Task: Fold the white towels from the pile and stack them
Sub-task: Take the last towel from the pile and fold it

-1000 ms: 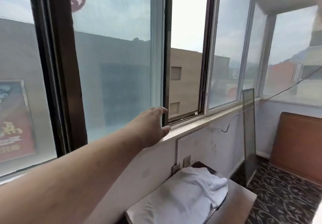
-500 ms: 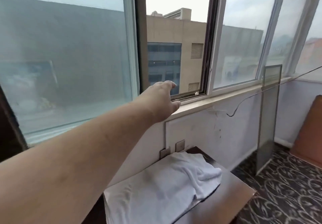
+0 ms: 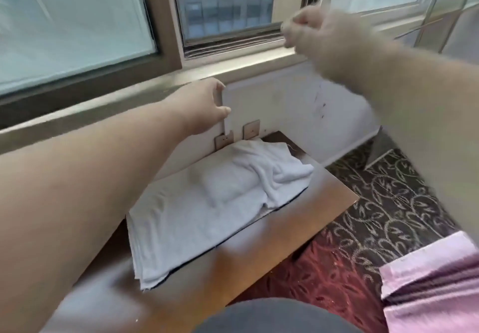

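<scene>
Two hands up, neither on cloth: left hand (image 3: 204,104) loosely curled and empty by the sill (image 3: 108,104), right hand (image 3: 313,30) blurred, clenched, grasping nothing I can see. Towels (image 3: 207,203) lie along the table's (image 3: 298,229) wall edge, one corner overhanging; a careless tug could drag them off.
</scene>
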The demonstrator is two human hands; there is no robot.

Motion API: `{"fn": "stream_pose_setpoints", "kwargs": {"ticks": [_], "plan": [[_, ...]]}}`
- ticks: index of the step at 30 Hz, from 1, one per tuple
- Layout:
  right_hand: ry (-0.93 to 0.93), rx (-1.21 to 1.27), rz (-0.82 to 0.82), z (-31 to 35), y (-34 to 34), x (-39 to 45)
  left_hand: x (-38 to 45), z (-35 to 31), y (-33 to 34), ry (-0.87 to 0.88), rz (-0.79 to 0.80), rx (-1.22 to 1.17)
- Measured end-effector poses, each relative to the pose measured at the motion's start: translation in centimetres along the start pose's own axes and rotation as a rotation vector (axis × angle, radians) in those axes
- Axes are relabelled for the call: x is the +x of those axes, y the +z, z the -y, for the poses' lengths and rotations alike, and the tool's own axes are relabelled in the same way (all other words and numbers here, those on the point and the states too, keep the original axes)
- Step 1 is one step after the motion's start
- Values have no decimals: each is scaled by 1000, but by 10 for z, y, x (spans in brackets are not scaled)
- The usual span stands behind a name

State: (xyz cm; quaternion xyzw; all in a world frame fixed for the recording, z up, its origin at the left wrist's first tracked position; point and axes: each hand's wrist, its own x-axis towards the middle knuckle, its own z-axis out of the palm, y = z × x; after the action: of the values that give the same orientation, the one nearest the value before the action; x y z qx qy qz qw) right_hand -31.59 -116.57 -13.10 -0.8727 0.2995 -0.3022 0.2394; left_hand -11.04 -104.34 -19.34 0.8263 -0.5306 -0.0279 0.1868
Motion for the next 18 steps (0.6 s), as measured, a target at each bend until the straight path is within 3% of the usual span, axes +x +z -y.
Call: {"fn": "stream_pose_setpoints", "kwargs": {"ticks": [3, 6, 12, 18], "plan": [[97, -162, 302, -55, 80, -7, 21, 27, 49, -56, 80, -14], [195, -192, 482, -104, 148, -13, 34, 51, 99, -115, 184, -35], [196, -326, 650, -163, 199, 10, 50, 85, 177, -280, 362, -14], [169, -296, 800, -205, 247, 58, 77, 112, 222, -387, 383, 15]]}}
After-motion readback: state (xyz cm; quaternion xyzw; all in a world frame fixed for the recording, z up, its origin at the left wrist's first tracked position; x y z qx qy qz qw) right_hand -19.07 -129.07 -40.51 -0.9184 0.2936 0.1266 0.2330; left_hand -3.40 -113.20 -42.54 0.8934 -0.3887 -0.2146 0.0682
